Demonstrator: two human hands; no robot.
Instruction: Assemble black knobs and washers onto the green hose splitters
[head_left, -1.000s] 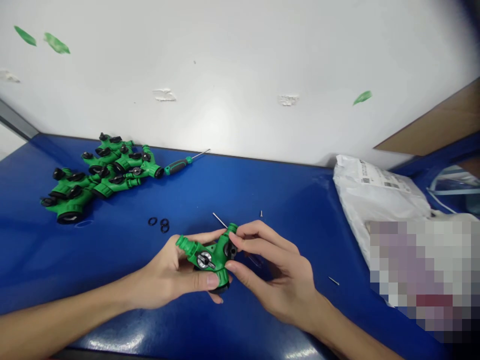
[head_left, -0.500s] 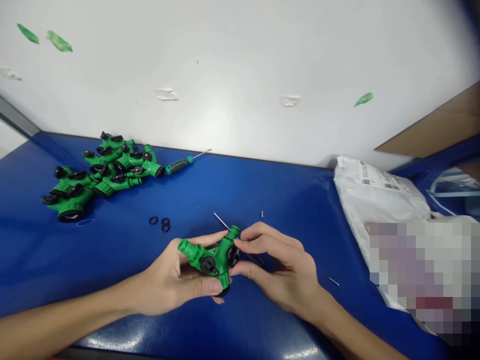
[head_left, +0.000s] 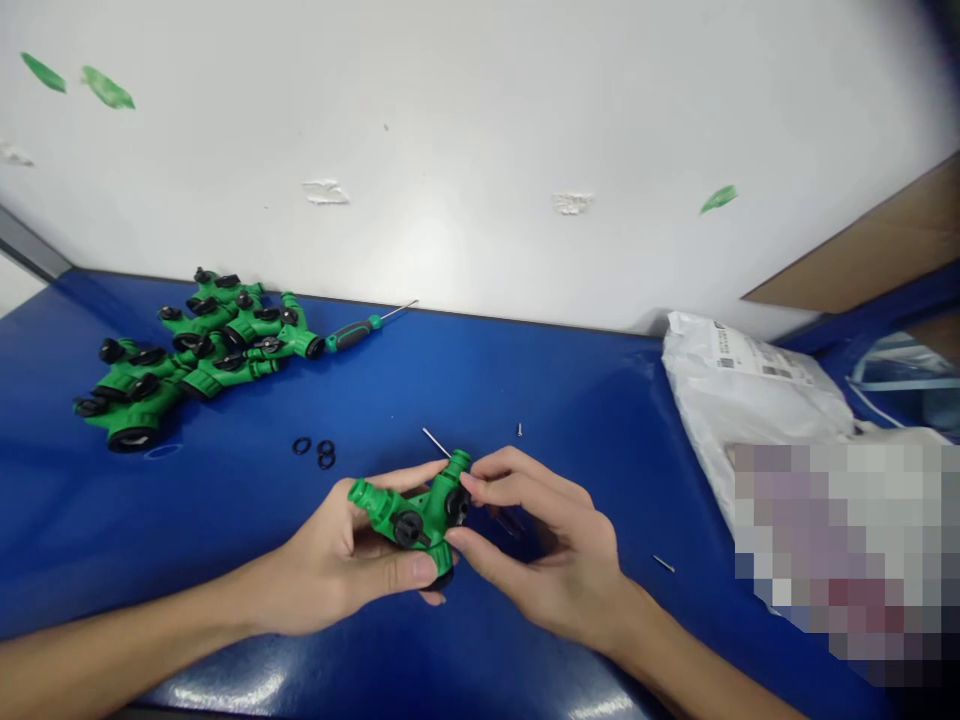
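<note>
My left hand (head_left: pixel 337 550) is closed round the lower part of a green Y-shaped connector (head_left: pixel 431 508) with two black valve knobs, its thumb on the near collar. My right hand (head_left: pixel 555 540) touches the connector's right branch, thumb and fingers at the black knob there. Behind that branch a thin metal shaft (head_left: pixel 435 441) pokes out; the rest of it is mostly hidden by the connector and my right hand. Beyond my hands lie three black rings (head_left: pixel 325 454) and a small screw (head_left: pixel 520 430).
Several green connectors (head_left: pixel 217 375) are grouped at the back left, beside a green-handled screwdriver (head_left: pixel 356 333). White plastic packages (head_left: pixel 757 385) cover the right side. A thin metal pin (head_left: pixel 664 564) lies near my right forearm. A white wall (head_left: pixel 465 120) rises behind the blue table (head_left: pixel 585 380).
The whole view has shifted slightly, with objects a little further left. My right thumb has moved slightly upward along the connector's right branch. My left hand keeps its hold.
</note>
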